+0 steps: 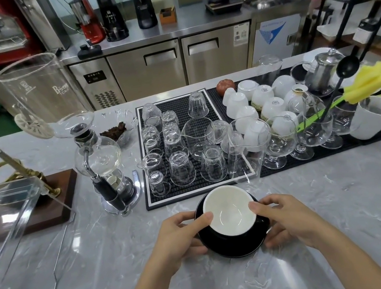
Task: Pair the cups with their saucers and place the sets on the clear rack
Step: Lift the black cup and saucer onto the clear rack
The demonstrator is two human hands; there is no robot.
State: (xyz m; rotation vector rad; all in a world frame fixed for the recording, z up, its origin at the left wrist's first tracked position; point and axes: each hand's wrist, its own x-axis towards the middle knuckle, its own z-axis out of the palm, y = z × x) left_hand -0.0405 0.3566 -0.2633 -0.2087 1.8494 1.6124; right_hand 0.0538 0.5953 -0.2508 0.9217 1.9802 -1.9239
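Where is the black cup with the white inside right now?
In the head view, the black cup sits on its black saucer at centre, on the grey counter just before the black mat, held between both hands.

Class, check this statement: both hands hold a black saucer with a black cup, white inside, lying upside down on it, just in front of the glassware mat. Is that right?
Not quite. The head view shows the cup standing upright on the saucer, its white inside facing up. The rest holds: the left hand and right hand grip the set in front of the mat.

Glossy saucer [235, 248], polished marble counter [348, 205]
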